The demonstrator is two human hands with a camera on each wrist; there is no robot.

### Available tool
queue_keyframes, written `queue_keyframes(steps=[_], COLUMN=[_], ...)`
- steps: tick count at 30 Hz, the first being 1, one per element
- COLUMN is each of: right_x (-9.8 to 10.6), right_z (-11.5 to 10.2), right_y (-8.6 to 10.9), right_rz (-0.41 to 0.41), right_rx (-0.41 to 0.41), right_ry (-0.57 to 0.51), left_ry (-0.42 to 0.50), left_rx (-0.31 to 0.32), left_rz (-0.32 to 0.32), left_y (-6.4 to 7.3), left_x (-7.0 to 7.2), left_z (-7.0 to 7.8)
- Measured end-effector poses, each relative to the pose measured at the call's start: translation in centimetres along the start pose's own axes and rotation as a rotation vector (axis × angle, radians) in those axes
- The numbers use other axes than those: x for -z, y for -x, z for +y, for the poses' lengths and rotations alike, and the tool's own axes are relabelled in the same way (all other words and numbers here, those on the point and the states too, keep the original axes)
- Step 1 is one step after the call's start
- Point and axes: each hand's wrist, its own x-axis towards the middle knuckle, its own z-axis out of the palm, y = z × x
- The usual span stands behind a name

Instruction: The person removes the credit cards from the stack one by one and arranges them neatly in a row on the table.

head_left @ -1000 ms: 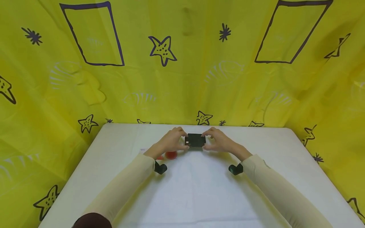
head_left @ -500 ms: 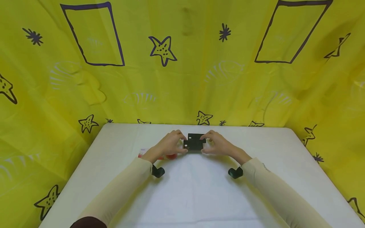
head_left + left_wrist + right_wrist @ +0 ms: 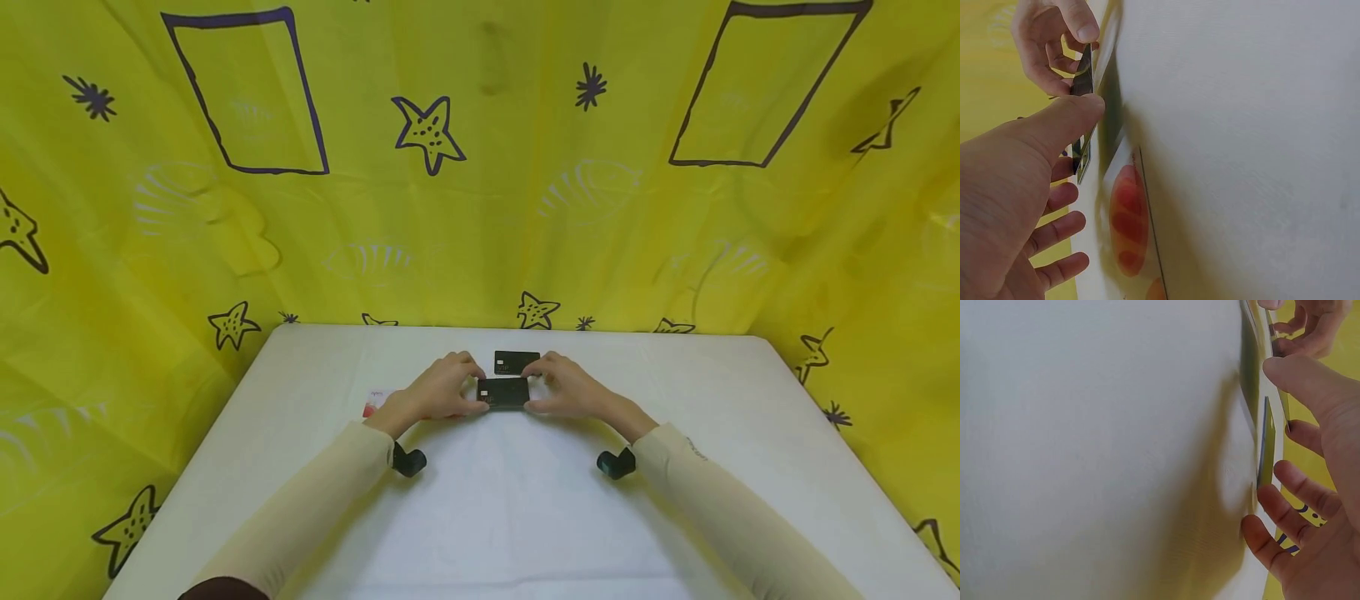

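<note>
Left hand and right hand pinch a black chip card by its ends above a white table, near a second black card, where light, even pressure should prevent bending.

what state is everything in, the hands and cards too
nearer black rectangular card, held up at both ends
left hand, pinching that card's left end
right hand, pinching its right end
farther black rectangular card, lying chip side up on the white table
red-and-white rectangular card, lying down, partly hidden in the head view
yellow printed curtain, hanging behind
</note>
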Motion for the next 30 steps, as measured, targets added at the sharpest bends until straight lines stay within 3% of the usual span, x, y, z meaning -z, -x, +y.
queue_keyframes(steps=[30], right_x=[-1.7], right_z=[-0.5], right_y=[-0.4], right_rz=[-0.020], right_rx=[-0.009], right_ry=[0.066], left_ry=[0.004], left_rx=[0.010], left_rz=[-0.008], left_y=[1.9], left_x=[-0.4], left_z=[-0.4])
